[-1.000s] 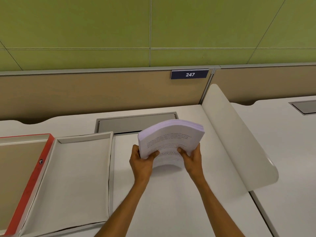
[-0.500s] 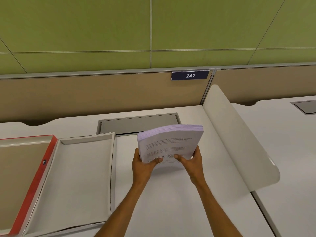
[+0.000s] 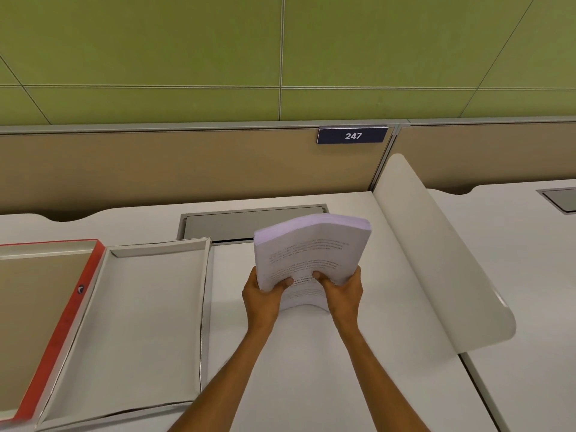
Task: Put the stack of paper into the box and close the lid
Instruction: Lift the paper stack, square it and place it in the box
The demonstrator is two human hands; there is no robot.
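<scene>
Left hand (image 3: 265,294): it grips the near left corner of the stack of paper (image 3: 311,254), thumb on top, fingers under.
Right hand (image 3: 341,291): it grips the near right corner the same way, so the load is shared.
Stack of paper: it is up in the air above the middle of the desk (image 3: 311,369), tipped up at the far end. The middle bows up (a thick stack is floppy), probably because both hands squeeze inward to keep the sheets together.
Box (image 3: 140,307): it is open and has nothing in it. It lies flat by the left edge of the desk, just left of the hands.
Lid (image 3: 40,307): it has a red spine, is folded out flat to the left of the box, and runs off the picture, so the way in is free.
Task so far: the paper is not in yet, and the lid is not closed.
Next move, I think: carry the stack left and lay it flat in the box.
</scene>
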